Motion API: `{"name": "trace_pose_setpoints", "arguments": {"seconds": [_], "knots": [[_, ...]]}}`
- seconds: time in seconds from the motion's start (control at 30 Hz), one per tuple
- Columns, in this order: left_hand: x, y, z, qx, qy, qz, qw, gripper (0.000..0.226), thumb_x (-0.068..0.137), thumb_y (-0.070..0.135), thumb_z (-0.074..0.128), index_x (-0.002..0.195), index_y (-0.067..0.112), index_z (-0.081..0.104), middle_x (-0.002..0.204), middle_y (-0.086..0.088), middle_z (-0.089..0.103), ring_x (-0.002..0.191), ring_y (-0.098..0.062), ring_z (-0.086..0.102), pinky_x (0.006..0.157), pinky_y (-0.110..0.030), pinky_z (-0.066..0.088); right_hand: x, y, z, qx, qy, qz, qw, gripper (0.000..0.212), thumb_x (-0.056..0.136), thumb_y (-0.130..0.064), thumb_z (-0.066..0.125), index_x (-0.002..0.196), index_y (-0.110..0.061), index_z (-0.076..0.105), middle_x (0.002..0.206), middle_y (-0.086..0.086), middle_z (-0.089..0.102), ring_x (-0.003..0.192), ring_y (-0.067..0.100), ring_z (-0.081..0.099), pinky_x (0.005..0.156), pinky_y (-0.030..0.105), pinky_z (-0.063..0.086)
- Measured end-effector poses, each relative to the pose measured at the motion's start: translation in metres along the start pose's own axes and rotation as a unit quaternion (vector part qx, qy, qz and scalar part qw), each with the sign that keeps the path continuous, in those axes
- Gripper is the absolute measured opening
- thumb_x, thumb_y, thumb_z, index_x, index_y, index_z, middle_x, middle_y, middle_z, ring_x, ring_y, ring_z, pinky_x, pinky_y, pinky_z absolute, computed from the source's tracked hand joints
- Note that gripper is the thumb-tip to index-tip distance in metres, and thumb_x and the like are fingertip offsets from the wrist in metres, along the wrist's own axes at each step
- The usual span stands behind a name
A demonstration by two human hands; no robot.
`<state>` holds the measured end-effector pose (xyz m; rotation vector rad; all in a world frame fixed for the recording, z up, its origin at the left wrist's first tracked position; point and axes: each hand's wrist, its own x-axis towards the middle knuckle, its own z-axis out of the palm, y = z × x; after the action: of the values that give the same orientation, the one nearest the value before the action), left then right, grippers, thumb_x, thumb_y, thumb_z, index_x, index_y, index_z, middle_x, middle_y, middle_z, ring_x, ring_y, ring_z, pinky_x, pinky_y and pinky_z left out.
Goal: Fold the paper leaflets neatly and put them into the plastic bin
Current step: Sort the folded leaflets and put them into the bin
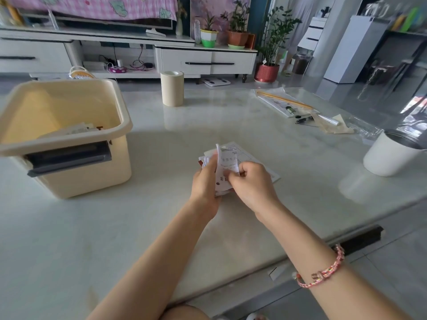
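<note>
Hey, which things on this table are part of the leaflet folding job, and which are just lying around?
Job: leaflet held by the left hand and right hand; flat sheet under them; plastic bin with folded papers inside.
Lying about: beige roll; white cup; pens and papers at the far right.

Daylight fills a living room: a glossy pale table (231, 125), a low white TV cabinet (184, 57) bearing potted plants (238, 38), a pink checked cloth (92, 8) above, grey tiled floor (392, 273).
</note>
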<state>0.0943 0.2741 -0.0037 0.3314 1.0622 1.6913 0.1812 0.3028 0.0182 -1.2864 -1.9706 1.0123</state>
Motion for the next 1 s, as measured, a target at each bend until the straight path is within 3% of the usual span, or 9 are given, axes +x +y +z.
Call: {"name": "trace_pose_setpoints", "arguments": {"seconds": [0.17, 0.27, 0.33, 0.43, 0.53, 0.67, 0.73, 0.87, 1.0], "knots": [[0.000, 0.003, -0.002, -0.003, -0.033, -0.010, 0.999, 0.071, 0.075, 0.072, 0.044, 0.108, 0.013, 0.066, 0.097, -0.005, 0.070, 0.085, -0.019, 0.066, 0.072, -0.028, 0.052, 0.002, -0.008, -0.001, -0.065, -0.038, -0.008, 0.997, 0.020, 0.088, -0.023, 0.058, 0.072, -0.012, 0.060, 0.066, -0.002, 0.057, 0.068, 0.020, 0.052, 0.051, 0.024, 0.033], [-0.001, 0.002, -0.001, 0.022, -0.017, -0.012, 1.000, 0.040, 0.075, 0.047, 0.067, 0.094, 0.012, 0.067, 0.090, -0.004, 0.072, 0.077, -0.015, 0.069, 0.070, -0.025, 0.054, 0.001, -0.007, 0.000, -0.088, -0.019, 0.006, 0.996, 0.022, 0.087, -0.030, 0.058, 0.069, -0.019, 0.052, 0.069, -0.004, 0.056, 0.076, 0.023, 0.053, 0.053, 0.028, 0.036], [-0.002, 0.003, -0.002, 0.003, -0.001, -0.007, 1.000, 0.016, 0.087, 0.026, 0.063, 0.089, 0.011, 0.066, 0.082, -0.004, 0.071, 0.070, -0.013, 0.069, 0.064, -0.024, 0.054, 0.004, -0.003, 0.002, -0.086, 0.025, -0.008, 0.996, 0.024, 0.083, -0.037, 0.063, 0.078, -0.019, 0.048, 0.085, -0.001, 0.059, 0.088, 0.023, 0.055, 0.067, 0.033, 0.044], [0.000, 0.004, -0.004, -0.007, -0.015, 0.015, 1.000, 0.020, 0.091, 0.026, 0.057, 0.095, 0.010, 0.068, 0.090, -0.008, 0.070, 0.078, -0.019, 0.067, 0.069, -0.028, 0.054, 0.005, 0.001, 0.004, -0.008, -0.028, 0.020, 0.999, 0.042, 0.080, -0.045, 0.066, 0.103, -0.015, 0.046, 0.105, -0.001, 0.058, 0.099, 0.018, 0.056, 0.082, 0.033, 0.047], [-0.004, 0.007, -0.002, 0.022, -0.046, 0.021, 0.998, 0.023, 0.091, 0.033, 0.055, 0.092, 0.013, 0.068, 0.082, -0.008, 0.067, 0.061, -0.020, 0.061, 0.046, -0.023, 0.040, 0.001, -0.001, 0.005, 0.109, -0.124, 0.027, 0.986, 0.030, 0.083, -0.042, 0.064, 0.096, -0.015, 0.060, 0.077, -0.006, 0.066, 0.065, 0.009, 0.062, 0.057, 0.025, 0.050], [-0.006, 0.007, -0.004, 0.049, -0.033, 0.092, 0.994, 0.025, 0.092, 0.027, 0.055, 0.089, 0.005, 0.065, 0.072, -0.008, 0.068, 0.055, -0.021, 0.062, 0.039, -0.022, 0.041, 0.000, -0.001, 0.007, 0.103, -0.080, 0.002, 0.991, 0.014, 0.084, -0.030, 0.066, 0.074, -0.020, 0.061, 0.059, -0.009, 0.058, 0.040, 0.007, 0.049, 0.042, 0.019, 0.039], [-0.007, 0.005, -0.004, 0.108, 0.016, 0.152, 0.982, 0.022, 0.091, 0.021, 0.058, 0.091, 0.002, 0.066, 0.075, -0.008, 0.069, 0.063, -0.018, 0.065, 0.042, -0.021, 0.045, 0.001, 0.001, 0.012, 0.078, -0.057, -0.006, 0.995, 0.017, 0.085, -0.027, 0.063, 0.071, -0.018, 0.059, 0.062, -0.005, 0.059, 0.045, 0.009, 0.051, 0.041, 0.021, 0.040], [-0.009, 0.010, -0.004, 0.147, 0.095, 0.222, 0.959, 0.020, 0.092, 0.014, 0.057, 0.072, 0.010, 0.058, 0.060, -0.002, 0.059, 0.045, -0.009, 0.053, 0.042, -0.023, 0.043, 0.004, 0.000, 0.014, -0.018, -0.072, -0.052, 0.996, 0.025, 0.087, -0.034, 0.059, 0.066, -0.021, 0.057, 0.065, -0.004, 0.066, 0.047, 0.001, 0.051, 0.051, 0.022, 0.041], [-0.002, 0.016, -0.012, 0.039, 0.130, 0.182, 0.974, 0.014, 0.091, 0.016, 0.060, 0.077, 0.018, 0.061, 0.075, 0.004, 0.069, 0.064, -0.009, 0.066, 0.066, -0.026, 0.055, 0.029, 0.008, -0.006, -0.063, 0.016, -0.026, 0.998, 0.018, 0.082, -0.022, 0.067, 0.099, -0.015, 0.066, 0.092, 0.001, 0.065, 0.090, 0.017, 0.061, 0.069, 0.023, 0.041]]}}
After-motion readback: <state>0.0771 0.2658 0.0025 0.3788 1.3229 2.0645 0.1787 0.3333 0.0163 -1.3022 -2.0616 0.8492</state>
